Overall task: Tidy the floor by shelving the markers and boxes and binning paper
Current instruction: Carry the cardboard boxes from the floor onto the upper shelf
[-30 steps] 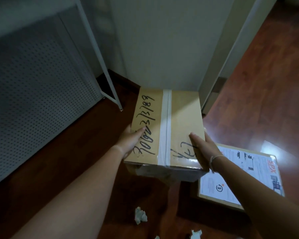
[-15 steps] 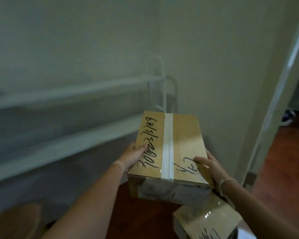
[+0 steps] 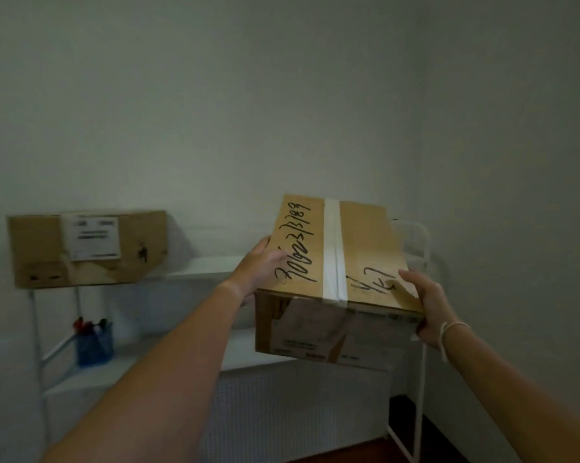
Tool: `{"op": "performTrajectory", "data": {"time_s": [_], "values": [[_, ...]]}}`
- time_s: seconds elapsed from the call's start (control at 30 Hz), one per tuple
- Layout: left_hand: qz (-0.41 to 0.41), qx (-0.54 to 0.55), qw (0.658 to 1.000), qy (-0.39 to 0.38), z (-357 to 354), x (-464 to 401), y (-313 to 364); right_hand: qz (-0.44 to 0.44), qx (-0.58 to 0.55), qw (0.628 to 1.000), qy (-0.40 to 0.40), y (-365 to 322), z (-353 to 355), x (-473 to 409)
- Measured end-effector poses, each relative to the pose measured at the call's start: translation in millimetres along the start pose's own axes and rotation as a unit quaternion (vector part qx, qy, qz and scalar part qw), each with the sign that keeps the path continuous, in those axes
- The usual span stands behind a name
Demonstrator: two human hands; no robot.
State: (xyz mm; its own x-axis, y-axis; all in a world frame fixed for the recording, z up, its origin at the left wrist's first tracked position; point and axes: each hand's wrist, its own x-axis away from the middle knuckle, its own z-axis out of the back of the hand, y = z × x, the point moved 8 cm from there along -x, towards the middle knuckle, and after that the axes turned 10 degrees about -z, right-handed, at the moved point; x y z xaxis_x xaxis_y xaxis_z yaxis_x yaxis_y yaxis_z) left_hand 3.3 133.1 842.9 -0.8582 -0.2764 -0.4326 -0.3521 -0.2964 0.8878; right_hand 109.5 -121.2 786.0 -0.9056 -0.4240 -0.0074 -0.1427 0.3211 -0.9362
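Note:
I hold a brown cardboard box (image 3: 362,248) with white tape and black handwriting on its lid, raised in front of the white shelf unit (image 3: 211,267). My left hand (image 3: 258,265) grips its left side. My right hand (image 3: 424,302) grips its near right corner, thumb on the lid. The box tilts slightly and hangs level with the top shelf, at the shelf's right end. A second brown box (image 3: 84,248) with a white label stands on the top shelf at the left.
A blue mesh cup (image 3: 94,345) with red and black markers stands on the middle shelf at the left. A perforated white panel (image 3: 281,412) closes the shelf's lower part. Plain walls rise behind and to the right. A strip of dark wood floor (image 3: 412,429) shows at the bottom right.
The box has risen from near the floor to top-shelf height, both hands still on it. My view has swung up from the floor; the floor boxes and paper scraps have left the frame.

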Motion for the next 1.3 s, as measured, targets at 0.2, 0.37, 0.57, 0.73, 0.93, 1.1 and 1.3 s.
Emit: {"op": "performTrajectory", "data": {"time_s": [0.2,0.37,0.57,0.73,0.93,1.1,1.3], "values": [[-0.031,0.054,0.995,0.078,88,-10,9,-0.043,-0.058,0.995,-0.064,12,-92,-45],[-0.042,0.046,0.989,0.135,143,-18,0,0.003,-0.059,0.995,-0.079,23,-148,-90],[-0.05,0.028,0.982,0.178,190,-33,-23,0.037,-0.033,0.993,-0.109,33,-200,-134],[-0.046,0.004,0.981,0.191,220,-40,-45,0.176,0.077,0.979,-0.065,21,-234,-146],[-0.123,-0.29,0.921,0.229,262,-52,-14,0.333,0.236,0.912,0.031,18,-269,-147],[-0.114,-0.607,0.782,0.08,275,-74,-9,0.228,0.284,0.931,-0.032,21,-299,-189],[-0.032,-0.724,0.688,0.036,317,-101,-31,0.161,0.313,0.932,-0.084,35,-331,-229]]}}
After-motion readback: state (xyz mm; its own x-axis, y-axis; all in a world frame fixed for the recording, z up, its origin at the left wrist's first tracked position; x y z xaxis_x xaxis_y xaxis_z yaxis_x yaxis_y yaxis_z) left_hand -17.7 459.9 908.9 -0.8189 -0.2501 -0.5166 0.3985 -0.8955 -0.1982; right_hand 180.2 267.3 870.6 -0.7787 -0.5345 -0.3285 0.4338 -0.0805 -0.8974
